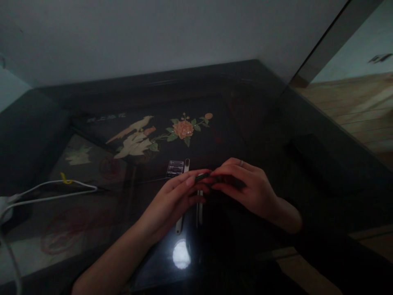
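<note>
My left hand [173, 200] pinches a small dark, narrow object [202, 177] between thumb and fingers; its exact kind is too dim to make out. At the object's right end, the fingertips of my right hand [245, 182] are closed together, with a ring on one finger. Beneath my left hand lies a long, slim metal strip [179, 225], partly covered by the fingers. Another narrow, light-edged item [199, 211] rests under the fingertips. Just beyond my left hand is a small dark case with printed or divided rows [175, 167].
The glossy black table [245, 123] carries a bird-and-flower inlay [183, 129]. A white cable [52, 200] with a yellow tie loops in from the left. On the right lies a dark oblong object [319, 162]. A pale wall [138, 37] stands behind the table.
</note>
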The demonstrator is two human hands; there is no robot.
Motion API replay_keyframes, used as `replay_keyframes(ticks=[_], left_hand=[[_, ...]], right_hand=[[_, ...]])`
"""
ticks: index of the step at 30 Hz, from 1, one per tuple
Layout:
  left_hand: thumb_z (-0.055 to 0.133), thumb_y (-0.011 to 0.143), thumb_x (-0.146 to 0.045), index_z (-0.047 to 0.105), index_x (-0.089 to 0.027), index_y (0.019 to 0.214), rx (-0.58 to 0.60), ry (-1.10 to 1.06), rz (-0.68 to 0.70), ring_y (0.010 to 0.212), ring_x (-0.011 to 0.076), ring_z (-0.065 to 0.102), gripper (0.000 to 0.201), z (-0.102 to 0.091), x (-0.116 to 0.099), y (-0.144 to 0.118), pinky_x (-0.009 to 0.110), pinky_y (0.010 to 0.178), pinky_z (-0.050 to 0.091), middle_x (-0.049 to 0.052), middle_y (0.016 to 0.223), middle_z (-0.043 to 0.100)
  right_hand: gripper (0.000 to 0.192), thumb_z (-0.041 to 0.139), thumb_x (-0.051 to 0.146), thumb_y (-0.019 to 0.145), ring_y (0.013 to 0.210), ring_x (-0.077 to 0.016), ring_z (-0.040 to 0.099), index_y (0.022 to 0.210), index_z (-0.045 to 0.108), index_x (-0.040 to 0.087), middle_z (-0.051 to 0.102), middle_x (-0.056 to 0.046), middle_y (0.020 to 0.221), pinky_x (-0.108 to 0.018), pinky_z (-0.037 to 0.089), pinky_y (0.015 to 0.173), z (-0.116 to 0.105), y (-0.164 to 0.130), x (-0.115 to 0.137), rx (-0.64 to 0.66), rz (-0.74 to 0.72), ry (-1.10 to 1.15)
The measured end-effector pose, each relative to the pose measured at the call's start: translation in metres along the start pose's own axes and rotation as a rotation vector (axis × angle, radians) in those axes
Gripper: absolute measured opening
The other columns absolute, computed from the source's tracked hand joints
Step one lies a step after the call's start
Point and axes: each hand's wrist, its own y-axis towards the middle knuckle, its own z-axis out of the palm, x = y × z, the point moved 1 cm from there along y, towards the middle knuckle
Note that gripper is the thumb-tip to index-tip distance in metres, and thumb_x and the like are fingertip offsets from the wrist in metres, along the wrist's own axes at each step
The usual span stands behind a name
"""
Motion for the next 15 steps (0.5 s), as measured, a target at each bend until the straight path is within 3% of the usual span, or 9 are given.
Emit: replay_keyframes(ticks=[8,15], left_hand=[[0.077,0.076,-0.032,0.076,-0.017,0.099,0.01,-0.017,-0.064,0.09,0.0182,0.063,0.028,-0.0004,0.0017,0.0026,0.025,0.077,0.05,0.008,0.093,0.073],[0.079,0.074,-0.031,0.073,-0.017,0.108,-0.019,0.06,-0.07,0.085,0.0154,0.062,0.037,0.0003,0.0032,0.0018,0.025,0.077,0.049,0.007,0.097,0.071]], right_hand=[[0.016,0.064,0.017,0.089,0.08,-0.0147,0.061,0.104,0.066,0.019,0.064,-0.003,0.089,-0.026,0.051,0.072,0.0027,0.0025,-0.0001,0.004,0.021,0.045],[0.008,0.063,0.009,0.086,0.075,-0.0129,0.061,0.09,0.069,0.014,0.063,-0.004,0.083,-0.022,0.049,0.066,0.0032,0.0032,0.0008,0.011,0.004,0.089]])
